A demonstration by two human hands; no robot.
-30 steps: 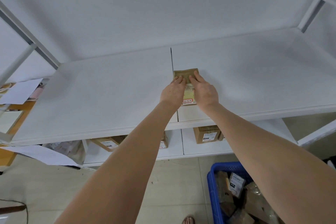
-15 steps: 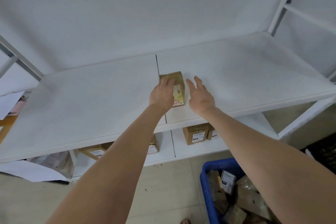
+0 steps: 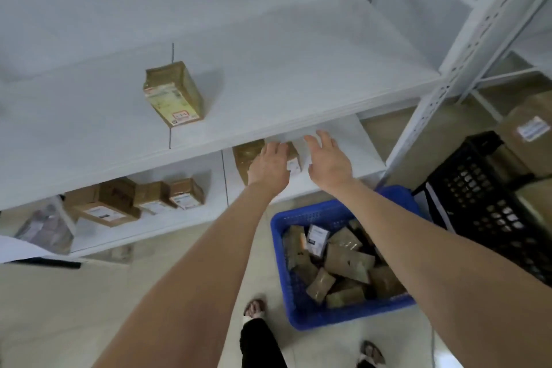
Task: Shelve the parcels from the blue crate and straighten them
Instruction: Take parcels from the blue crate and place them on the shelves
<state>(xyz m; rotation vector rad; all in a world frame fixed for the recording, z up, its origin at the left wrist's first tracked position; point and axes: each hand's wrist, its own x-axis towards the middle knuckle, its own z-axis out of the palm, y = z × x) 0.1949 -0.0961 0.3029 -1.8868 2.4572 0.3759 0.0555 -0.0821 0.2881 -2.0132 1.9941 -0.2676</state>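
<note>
On the left, a few boxes [image 3: 155, 197] sit on the lower shelf [image 3: 191, 219]. One parcel [image 3: 173, 95] lies alone on the upper shelf [image 3: 298, 92], looking nearly straight. The left hand [image 3: 270, 164] and right hand [image 3: 327, 161] hover just below that shelf's edge, fingers loosely spread, holding nothing. Right of them, the blue crate [image 3: 343, 315] on the floor is full of parcels [image 3: 346, 260], so most of the shelving looks undone.
</note>
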